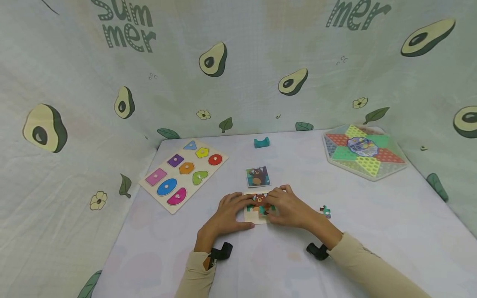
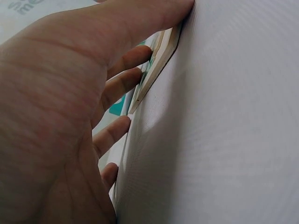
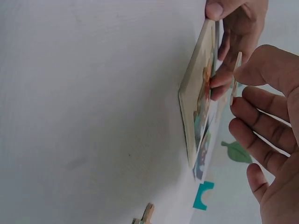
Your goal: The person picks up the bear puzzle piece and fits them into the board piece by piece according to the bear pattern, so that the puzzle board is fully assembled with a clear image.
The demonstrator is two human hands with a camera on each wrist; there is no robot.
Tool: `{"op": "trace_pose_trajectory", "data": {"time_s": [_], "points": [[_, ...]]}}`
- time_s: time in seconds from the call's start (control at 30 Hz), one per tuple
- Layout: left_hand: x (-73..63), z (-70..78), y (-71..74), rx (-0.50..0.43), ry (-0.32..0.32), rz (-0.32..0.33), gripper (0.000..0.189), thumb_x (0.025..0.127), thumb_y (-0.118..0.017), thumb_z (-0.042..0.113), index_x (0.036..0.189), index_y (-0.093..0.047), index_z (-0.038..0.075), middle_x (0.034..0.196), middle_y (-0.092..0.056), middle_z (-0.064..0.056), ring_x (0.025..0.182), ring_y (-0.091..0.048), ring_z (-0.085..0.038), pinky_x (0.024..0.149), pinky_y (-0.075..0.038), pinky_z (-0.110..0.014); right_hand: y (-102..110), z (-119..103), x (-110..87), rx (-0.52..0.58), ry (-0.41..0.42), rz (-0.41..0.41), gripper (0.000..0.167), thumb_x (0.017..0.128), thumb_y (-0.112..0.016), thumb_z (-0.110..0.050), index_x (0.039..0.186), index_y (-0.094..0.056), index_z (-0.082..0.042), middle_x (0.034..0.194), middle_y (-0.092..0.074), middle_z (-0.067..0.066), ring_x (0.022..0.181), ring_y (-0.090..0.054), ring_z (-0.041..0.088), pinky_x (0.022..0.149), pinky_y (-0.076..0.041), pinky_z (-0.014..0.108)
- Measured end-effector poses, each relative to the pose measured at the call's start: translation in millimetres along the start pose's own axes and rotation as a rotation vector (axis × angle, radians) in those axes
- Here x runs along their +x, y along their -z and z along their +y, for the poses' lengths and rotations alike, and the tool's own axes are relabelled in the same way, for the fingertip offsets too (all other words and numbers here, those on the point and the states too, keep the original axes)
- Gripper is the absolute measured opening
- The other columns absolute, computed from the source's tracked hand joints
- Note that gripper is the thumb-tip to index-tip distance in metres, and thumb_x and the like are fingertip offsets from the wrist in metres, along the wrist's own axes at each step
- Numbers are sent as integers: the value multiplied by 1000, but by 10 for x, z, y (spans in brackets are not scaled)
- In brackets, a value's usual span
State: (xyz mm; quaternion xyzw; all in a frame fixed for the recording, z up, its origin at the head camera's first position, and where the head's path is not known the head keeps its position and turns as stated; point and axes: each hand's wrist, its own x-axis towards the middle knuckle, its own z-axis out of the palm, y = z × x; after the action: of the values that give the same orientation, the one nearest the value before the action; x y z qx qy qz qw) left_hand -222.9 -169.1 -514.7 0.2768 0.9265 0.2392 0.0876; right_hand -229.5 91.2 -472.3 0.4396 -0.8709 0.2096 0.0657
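A small wooden jigsaw board (image 1: 250, 217) with a bear picture lies on the table between both hands, its lower left part bare wood. My left hand (image 1: 228, 214) rests on its left side, thumb at the near corner and fingertips on the picture in the right wrist view. Over the board's right side, my right hand (image 1: 287, 208) pinches a thin wooden puzzle piece (image 3: 237, 77) between thumb and fingers, raised off the board and seen edge-on. Just behind the board lies a square bear picture card (image 1: 258, 176). A loose puzzle piece (image 1: 326, 212) lies right of the right wrist.
A shape puzzle board (image 1: 150, 191) with colourful knobbed pieces lies at the left. At the back stands a teal notched block (image 1: 261, 143). A star-patterned checkers board (image 1: 344, 155) occupies the back right. A printed cloth (image 1: 253, 111) hangs behind the table.
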Motion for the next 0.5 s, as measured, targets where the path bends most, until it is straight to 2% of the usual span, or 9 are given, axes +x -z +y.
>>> {"op": "trace_pose_trajectory", "data": {"time_s": [0.3,0.5], "points": [[6,7,17,-6,3,-3,67,86,-72,57,146,-50,37,158,-34,15,148,-19,-21,119,-9,-52,-79,-32,39,15,-18,-16,26,82,-77,-21,107,-71,-17,103,-67,-8,104,-59,15,96,-36,48],[2,0,14,-10,2,0,66,86,-72,57,145,-51,37,157,-35,16,148,-19,-20,119,-10,-52,-139,-31,65,6,7,1,26,82,-79,-21,107,-72,-16,104,-68,-6,103,-60,17,93,-38,47]]}}
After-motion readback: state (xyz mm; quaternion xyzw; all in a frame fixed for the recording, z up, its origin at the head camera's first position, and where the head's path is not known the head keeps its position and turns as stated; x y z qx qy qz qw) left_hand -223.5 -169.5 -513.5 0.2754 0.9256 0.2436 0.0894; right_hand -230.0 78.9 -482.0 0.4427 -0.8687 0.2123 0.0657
